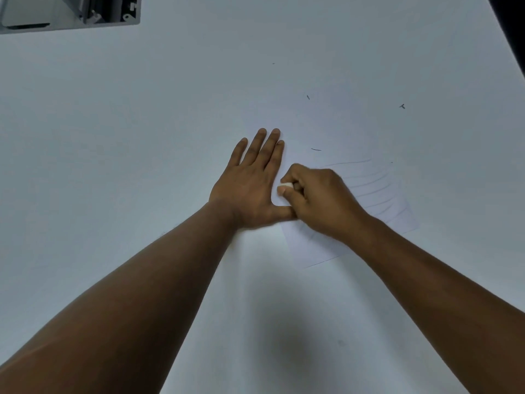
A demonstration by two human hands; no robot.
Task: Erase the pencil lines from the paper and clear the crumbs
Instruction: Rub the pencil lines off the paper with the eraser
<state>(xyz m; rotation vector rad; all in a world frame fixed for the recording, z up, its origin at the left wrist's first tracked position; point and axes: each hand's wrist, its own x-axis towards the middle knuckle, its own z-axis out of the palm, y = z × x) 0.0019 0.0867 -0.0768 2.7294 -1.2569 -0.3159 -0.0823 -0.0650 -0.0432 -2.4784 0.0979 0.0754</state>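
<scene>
A white sheet of paper (377, 143) lies on the white table, hard to tell apart from it. Faint curved pencil lines (372, 180) cross its right part. My left hand (252, 180) rests flat on the paper's left side, fingers spread and pointing away from me. My right hand (318, 200) is closed on a small white eraser (286, 185), which touches the paper right beside my left palm. Dark eraser crumbs (316, 149) lie on the sheet beyond my hands, with another crumb (402, 106) farther right.
The white table (113, 137) fills the view. A grey metal fixture (71, 12) sits at the far left corner. A dark edge (511, 29) marks the table's end at the top right.
</scene>
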